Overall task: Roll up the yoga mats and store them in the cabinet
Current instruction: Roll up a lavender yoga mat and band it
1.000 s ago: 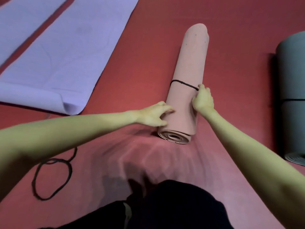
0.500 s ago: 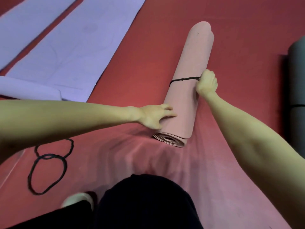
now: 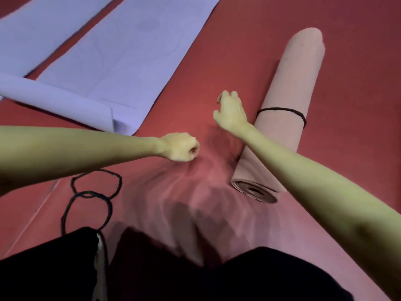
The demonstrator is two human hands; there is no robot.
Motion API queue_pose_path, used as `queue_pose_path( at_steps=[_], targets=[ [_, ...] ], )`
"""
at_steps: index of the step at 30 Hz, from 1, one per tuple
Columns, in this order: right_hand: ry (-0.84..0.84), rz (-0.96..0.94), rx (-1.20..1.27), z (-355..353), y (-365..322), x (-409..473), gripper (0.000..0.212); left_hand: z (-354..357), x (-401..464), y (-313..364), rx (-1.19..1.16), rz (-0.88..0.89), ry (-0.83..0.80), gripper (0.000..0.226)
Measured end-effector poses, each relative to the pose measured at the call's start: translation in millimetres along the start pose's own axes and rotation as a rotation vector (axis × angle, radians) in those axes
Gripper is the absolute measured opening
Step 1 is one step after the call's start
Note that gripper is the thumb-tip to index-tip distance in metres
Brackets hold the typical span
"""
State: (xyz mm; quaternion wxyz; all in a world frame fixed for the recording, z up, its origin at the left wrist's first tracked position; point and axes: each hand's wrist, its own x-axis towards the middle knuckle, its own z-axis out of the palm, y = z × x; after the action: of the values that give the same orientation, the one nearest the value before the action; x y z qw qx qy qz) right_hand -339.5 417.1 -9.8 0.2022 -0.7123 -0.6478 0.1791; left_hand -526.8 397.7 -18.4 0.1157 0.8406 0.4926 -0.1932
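A rolled pink yoga mat [image 3: 290, 88] lies on the red floor at the right, with a black elastic band [image 3: 282, 110] around its middle. My right hand [image 3: 230, 111] hovers left of the roll with loosely bent fingers and holds nothing; its forearm crosses over the roll's near end. My left hand [image 3: 181, 147] is curled into a fist above the floor, left of the roll, with nothing visible in it. Two lilac mats [image 3: 130, 53] lie flat at the upper left, the near one with a curled end [image 3: 65, 101].
Loose black elastic bands [image 3: 95, 192] lie on the floor at the lower left, by my dark-trousered knees [image 3: 152, 274]. The red floor [image 3: 358, 148] stretches to the right of the pink roll. No cabinet is in view.
Both hands have let go of the pink roll and moved left. The right hand released the band, which now sits around the roll. The view has swung left, and the grey roll is out of frame.
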Motion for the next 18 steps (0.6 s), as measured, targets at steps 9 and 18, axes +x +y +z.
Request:
queue_pose_path(
  at_steps=[9, 18],
  targets=[
    [-0.362, -0.31, -0.238, 107.9, -140.3, 35.3, 0.042, 14.6, -34.2, -188.5, -0.276, -0.58, 0.628, 0.026],
    [-0.486, -0.045, 0.243, 179.1, -258.0, 50.4, 0.049, 15.1, -41.5, -324.3, -0.186, -0.332, 0.273, 0.065]
  ],
)
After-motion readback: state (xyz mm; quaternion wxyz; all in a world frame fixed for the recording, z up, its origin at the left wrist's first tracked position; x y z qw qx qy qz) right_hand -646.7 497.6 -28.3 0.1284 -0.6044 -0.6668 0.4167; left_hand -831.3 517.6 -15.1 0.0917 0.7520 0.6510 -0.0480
